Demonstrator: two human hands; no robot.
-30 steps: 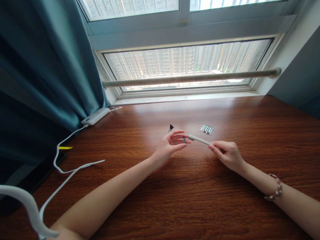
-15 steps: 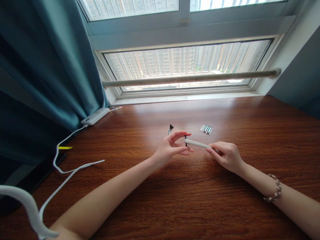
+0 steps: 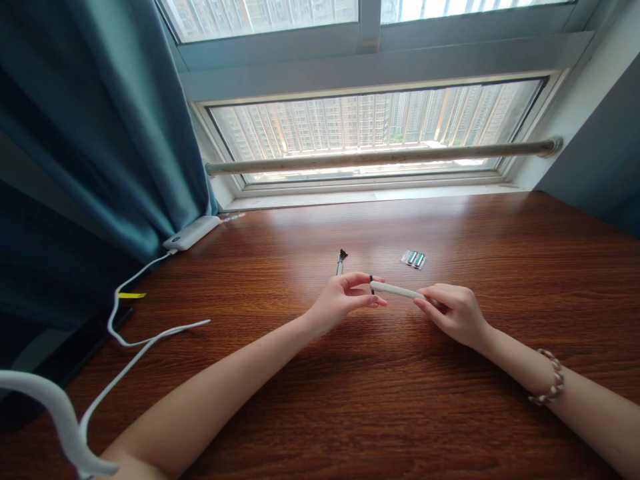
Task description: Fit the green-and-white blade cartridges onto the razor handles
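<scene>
A slim white stick-shaped device (image 3: 395, 290) is held level above the wooden desk (image 3: 350, 400). My right hand (image 3: 453, 312) grips its right end with closed fingers. My left hand (image 3: 345, 299) pinches a small black ring-like piece (image 3: 371, 283) against the device's left tip, thumb below and forefinger above. Just behind my left hand a small dark-headed metal part (image 3: 341, 259) lies on the desk. A pack of small green-and-silver batteries (image 3: 413, 259) rests further right.
A white power bank (image 3: 193, 233) lies at the desk's back left by the teal curtain (image 3: 90, 133), with a white cable (image 3: 135, 333) trailing toward the front left. A window with a metal rail (image 3: 380, 157) runs along the far edge.
My hands came together: the device's left tip moved left to meet the black piece in my left fingers, which closed into a tighter pinch on it.
</scene>
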